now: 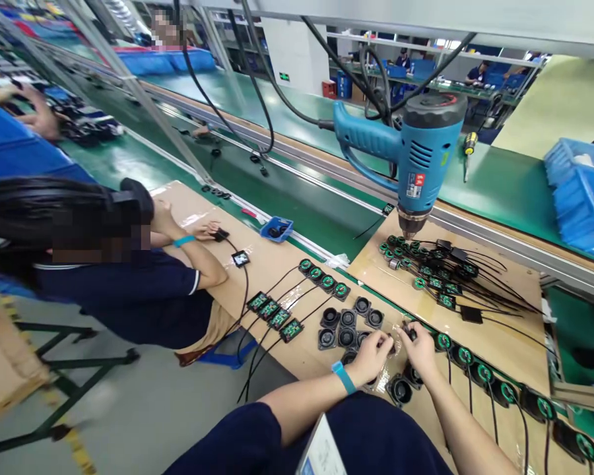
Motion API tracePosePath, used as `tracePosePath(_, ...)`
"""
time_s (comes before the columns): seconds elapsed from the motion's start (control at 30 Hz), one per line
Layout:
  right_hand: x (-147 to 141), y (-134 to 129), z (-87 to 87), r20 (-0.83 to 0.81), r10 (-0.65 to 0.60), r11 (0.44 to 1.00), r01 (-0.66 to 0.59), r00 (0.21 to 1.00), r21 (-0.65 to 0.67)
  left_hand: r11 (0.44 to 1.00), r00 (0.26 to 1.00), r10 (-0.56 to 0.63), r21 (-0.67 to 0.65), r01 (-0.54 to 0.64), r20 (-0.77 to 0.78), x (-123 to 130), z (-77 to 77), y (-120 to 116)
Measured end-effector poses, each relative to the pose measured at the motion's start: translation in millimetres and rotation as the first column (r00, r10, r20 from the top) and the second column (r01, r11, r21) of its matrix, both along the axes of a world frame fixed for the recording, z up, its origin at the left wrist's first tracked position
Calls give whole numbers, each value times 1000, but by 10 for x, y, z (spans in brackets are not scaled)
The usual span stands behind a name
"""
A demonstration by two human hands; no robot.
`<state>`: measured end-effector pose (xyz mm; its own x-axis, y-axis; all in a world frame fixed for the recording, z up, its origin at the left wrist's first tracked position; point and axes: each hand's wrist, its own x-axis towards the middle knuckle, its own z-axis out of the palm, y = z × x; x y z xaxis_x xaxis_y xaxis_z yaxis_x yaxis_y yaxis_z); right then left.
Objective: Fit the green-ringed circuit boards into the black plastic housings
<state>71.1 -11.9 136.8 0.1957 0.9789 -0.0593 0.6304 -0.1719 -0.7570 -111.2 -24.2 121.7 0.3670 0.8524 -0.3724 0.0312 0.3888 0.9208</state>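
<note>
Close fingertip handling was in hand: the right hand (420, 349) pinched a small dark part (412, 334), the left hand (373, 356) curled just left of that grip, its hold unclear, beside black housings (347, 337), seemingly calling for steady fingertips.

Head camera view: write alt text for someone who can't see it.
A person's left hand and right hand are close together over a brown bench among black housings, the right pinching a small dark part. A blue heat gun points down near cabled circuit boards; a co-worker sits at picture left.
</note>
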Motion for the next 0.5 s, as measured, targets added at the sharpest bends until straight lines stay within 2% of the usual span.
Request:
tracePosePath(0.1, -512, -10, 245, 64, 292, 955, -295, 954, 36, 966, 974, 40, -257, 19, 222, -151, 90, 247)
tracePosePath(0.17, -838, 20, 372, 105, 433, 899, -438, 895, 31, 876, 905, 175, -481, 38, 389, -317, 128, 395)
tracePosePath(0.23, -1080, 57, 458, 111, 488, 869, -494, 866, 36, 765, 831, 346, -644, 19, 435, -550, 147, 514)
tracePosePath(0.3, -1204, 76, 511, 86, 477, 873, -483, 875, 72, 728, 818, 415, -685, -36, 399, -857, 147, 644)
tracePosePath(0.37, -1198, 50, 542, 30, 412, 905, -413, 911, 105, 728, 831, 432, -679, -91, 352, -1238, 132, 849)
tracePosePath(0.43, -1078, -43, 549, -33, 294, 953, -289, 955, 93, 730, 837, 468, -657, -186, 283, -1679, 110, 1178)
tracePosePath(0.5, -886, -224, 532, -79, 132, 991, -130, 988, 26, 729, 831, 525, -600, -328, 183, -2149, 97, 1637)
